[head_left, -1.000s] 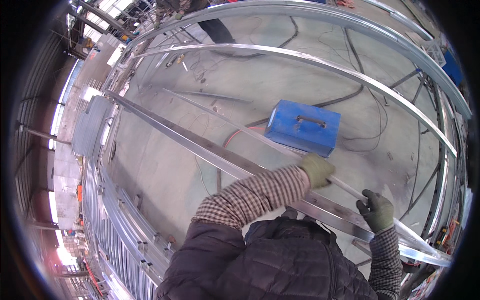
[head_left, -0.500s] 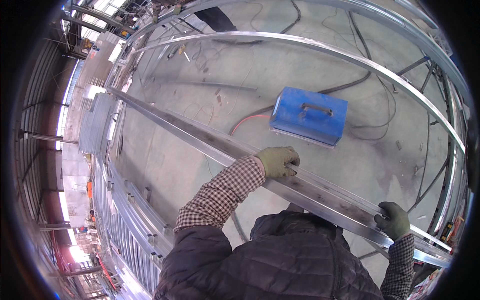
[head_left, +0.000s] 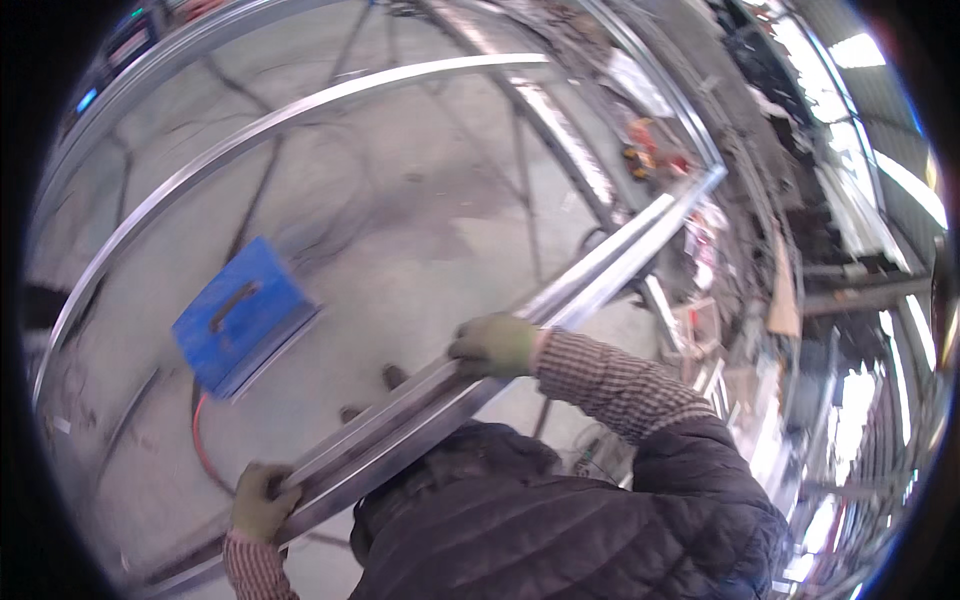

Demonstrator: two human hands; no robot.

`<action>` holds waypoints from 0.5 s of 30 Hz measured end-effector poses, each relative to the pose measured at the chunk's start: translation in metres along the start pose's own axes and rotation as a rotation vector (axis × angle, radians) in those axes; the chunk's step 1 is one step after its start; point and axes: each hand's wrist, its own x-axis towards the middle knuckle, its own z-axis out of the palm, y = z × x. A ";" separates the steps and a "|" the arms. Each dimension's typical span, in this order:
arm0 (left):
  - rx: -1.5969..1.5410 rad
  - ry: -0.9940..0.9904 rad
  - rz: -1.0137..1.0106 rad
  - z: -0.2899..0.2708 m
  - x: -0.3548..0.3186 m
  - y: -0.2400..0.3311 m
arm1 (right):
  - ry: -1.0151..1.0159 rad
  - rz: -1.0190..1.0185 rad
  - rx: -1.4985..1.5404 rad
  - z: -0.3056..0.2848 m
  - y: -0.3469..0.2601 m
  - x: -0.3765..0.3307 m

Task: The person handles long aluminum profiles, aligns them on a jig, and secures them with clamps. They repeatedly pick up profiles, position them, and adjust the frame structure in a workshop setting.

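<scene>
A long silvery metal channel (head_left: 415, 430) crosses in front of my body, rising from the lower left to a corner joint at the upper right. My left hand (head_left: 265, 500), in a green work glove, is closed on it toward its lower left stretch, fingers curled over the edge. Farther up the channel, my gloved right hand (head_left: 495, 345) is closed around it from above. Its fingertips are partly hidden and slightly blurred. My checked sleeves and dark padded jacket cover part of the view below the channel.
A blue box (head_left: 245, 315) with a dark handle rests on the floor beyond the channel, a red hose (head_left: 205, 440) beside it. Another metal bar (head_left: 290, 112) of the frame arcs across the far side. Stacked materials and clutter line the right.
The view has swung to the right, so the blue box and both hands appear farther left and the frame's right corner shows. Both hands are still on the channel.
</scene>
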 end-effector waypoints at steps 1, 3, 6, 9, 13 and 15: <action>0.009 0.044 0.181 0.003 -0.003 -0.003 | -0.002 0.003 -0.002 0.003 0.000 0.000; 0.052 0.098 0.270 0.006 -0.006 -0.012 | 0.001 -0.010 -0.027 0.006 -0.001 0.001; 0.134 0.091 0.234 0.012 -0.002 -0.024 | 0.010 0.002 -0.058 0.005 -0.003 0.002; 0.231 0.105 0.263 0.014 0.002 -0.024 | 0.010 0.021 -0.045 0.000 -0.007 0.000; 0.254 0.136 0.258 0.014 -0.002 -0.015 | -0.017 0.032 -0.069 -0.003 -0.012 0.004; 0.230 0.159 0.235 0.014 -0.007 -0.013 | -0.027 0.027 -0.080 -0.003 -0.012 0.007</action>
